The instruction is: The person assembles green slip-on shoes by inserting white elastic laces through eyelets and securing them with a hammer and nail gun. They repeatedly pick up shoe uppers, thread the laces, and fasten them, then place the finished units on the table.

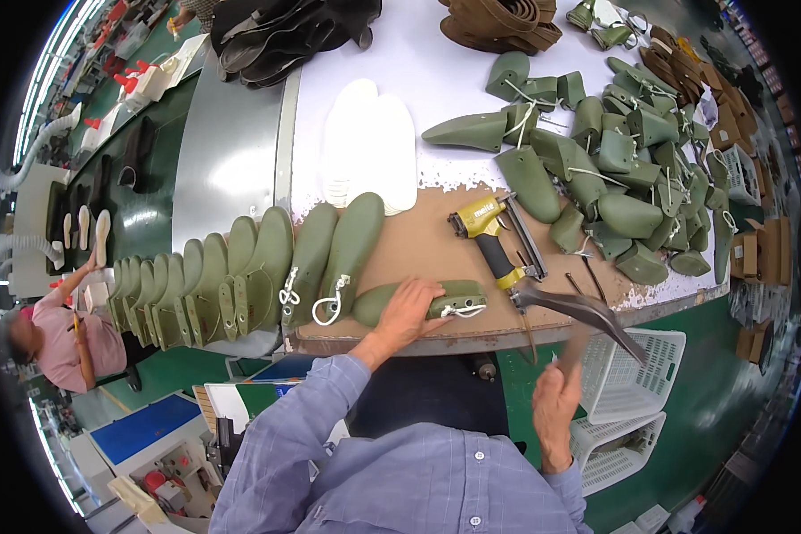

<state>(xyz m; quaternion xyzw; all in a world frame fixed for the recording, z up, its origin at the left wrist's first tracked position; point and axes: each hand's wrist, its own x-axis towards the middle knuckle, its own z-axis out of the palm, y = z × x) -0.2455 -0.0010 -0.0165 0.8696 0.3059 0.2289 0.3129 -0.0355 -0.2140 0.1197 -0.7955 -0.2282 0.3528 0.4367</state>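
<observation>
A green shoe last (376, 305) lies on its side near the table's front edge, a white cord looped at its heel end. My left hand (405, 313) is closed over its middle, steadying it against the table. To the right, my right hand (556, 405) grips the handle of a hammer (583, 310) with a long dark curved head, raised in front of the table edge and apart from the last. Left of the held last, two more lasts (354, 245) lie with white cords. A yellow and black pneumatic staple gun (498, 240) rests beyond the hammer.
Several green lasts (262, 258) stand in a row at left. White insole shapes (369, 147) lie farther back; a heap of corded lasts (632, 214) covers the right. Black (285, 36) and brown pieces (503, 27) sit at the back. White crates (636, 374) stand below the edge. A person (80, 343) sits at far left.
</observation>
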